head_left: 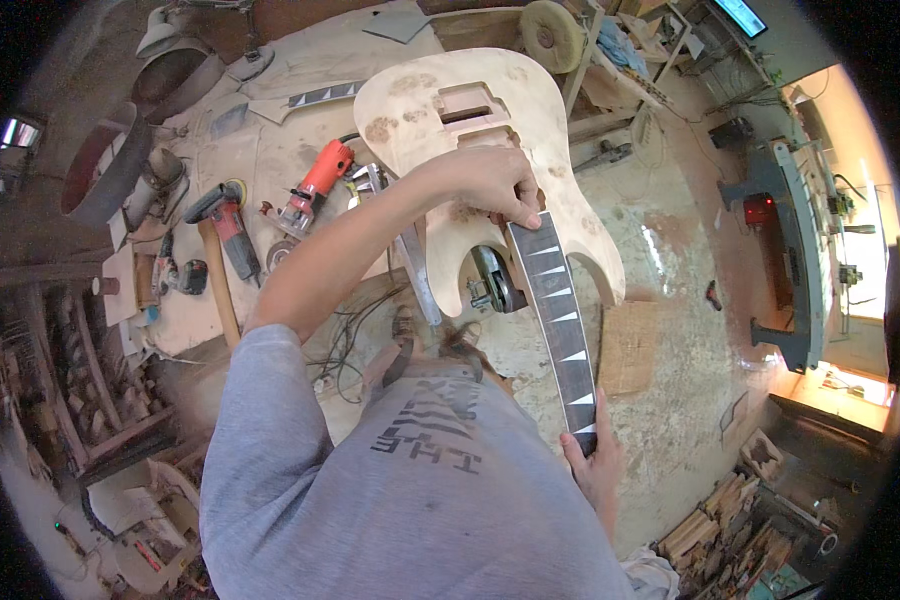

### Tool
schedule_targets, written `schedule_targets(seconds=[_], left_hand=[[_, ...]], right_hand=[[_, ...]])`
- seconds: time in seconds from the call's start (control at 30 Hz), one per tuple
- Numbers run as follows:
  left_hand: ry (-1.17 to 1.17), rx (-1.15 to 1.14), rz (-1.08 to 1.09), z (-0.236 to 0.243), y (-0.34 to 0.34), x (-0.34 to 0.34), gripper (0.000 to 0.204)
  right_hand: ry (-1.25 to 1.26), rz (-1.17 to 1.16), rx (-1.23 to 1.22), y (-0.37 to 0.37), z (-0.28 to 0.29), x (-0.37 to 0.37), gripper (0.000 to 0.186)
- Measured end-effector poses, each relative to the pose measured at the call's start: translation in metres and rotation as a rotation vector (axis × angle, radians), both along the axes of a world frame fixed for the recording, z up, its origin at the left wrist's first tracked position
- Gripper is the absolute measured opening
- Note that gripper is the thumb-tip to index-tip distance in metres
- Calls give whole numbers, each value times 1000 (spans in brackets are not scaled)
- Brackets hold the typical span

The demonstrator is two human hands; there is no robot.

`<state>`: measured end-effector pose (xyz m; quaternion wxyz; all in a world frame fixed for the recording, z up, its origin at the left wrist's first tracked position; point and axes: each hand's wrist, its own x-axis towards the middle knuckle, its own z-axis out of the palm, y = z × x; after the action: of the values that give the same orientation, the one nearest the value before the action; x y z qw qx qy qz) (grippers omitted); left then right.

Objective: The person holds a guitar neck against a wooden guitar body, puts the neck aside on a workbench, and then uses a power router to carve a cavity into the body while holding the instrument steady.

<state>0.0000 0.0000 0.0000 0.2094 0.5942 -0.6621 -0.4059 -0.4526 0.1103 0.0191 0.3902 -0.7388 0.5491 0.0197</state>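
Note:
An unfinished pale wooden electric guitar body [410, 100], with burl-like marks and routed cavities, lies in front of me. A guitar neck [557, 300] with a dark fretboard and white triangular inlays runs from the body toward my lower right. My left hand [495, 182] reaches over the body, its fingers curled and pinching the neck's end at the body. Farther down, my right hand [595, 465] grips the neck's other end, thumb on top. Under the body's cutaway shows a dark metal fixture [494, 280], partly hidden.
On the bench [270, 130] to the left lie a red router [320, 180], an angle grinder [232, 228], a cordless drill [175, 268] and another guitar neck [325, 95]. Cables [345, 345] trail on the floor. A cardboard sheet [630, 345] and wood scraps [720, 520] are at right.

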Motion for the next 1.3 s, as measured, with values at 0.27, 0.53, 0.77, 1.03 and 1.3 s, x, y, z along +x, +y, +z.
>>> schedule_targets(seconds=[0.27,0.53,0.77,1.03,1.3], left_hand=[[55,-51,-24,-4,8,7,30],[59,8,2,-10,10,8,35],[25,-56,4,-11,12,6,35],[-21,-105,10,-7,16,4,32],[-135,-137,45,-4,19,-9,42]], right_hand=[[-29,-24,-23,16,15,10,89],[-11,-32,36,21,16,19,87],[-50,-7,-36,22,11,15,86],[37,14,-14,13,23,20,85],[-26,77,-69,12,-2,9,88]])
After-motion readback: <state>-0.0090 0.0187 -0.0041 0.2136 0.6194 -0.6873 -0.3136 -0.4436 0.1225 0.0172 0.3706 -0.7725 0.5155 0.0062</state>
